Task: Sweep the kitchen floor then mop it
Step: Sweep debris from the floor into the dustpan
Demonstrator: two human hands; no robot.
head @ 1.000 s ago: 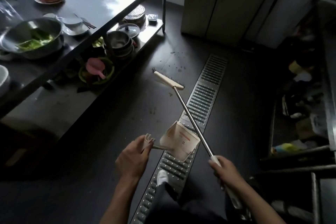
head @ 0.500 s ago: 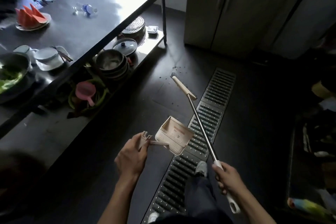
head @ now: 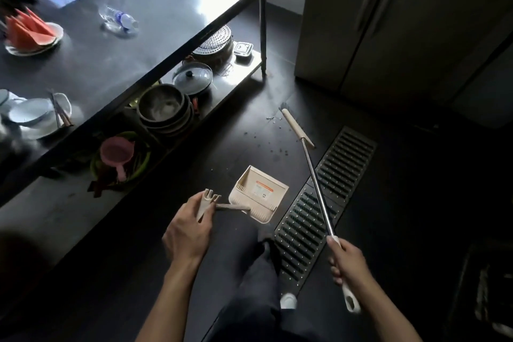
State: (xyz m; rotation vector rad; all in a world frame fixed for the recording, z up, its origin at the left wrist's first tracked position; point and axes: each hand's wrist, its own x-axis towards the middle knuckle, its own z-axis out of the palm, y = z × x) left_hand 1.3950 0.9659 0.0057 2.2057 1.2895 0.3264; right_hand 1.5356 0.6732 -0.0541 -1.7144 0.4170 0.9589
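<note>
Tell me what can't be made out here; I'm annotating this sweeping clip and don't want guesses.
Head view only:
- Bristles of the broom: mostly hidden behind its head, dark on dark floor.
- Label on the dustpan: print too small to read.
- Debris beside the broom: specks too small to identify.
- Clutter at lower right: dark, blurred, cut by the edge.
- Part of the dustpan's handle: covered by the left hand.

floor (head: pixel 416 175) — dark | drain grate (head: pixel 347 161) — set in floor | steel table (head: pixel 138 58) — glare on top | tall cabinet (head: pixel 361 22) — beyond table
</note>
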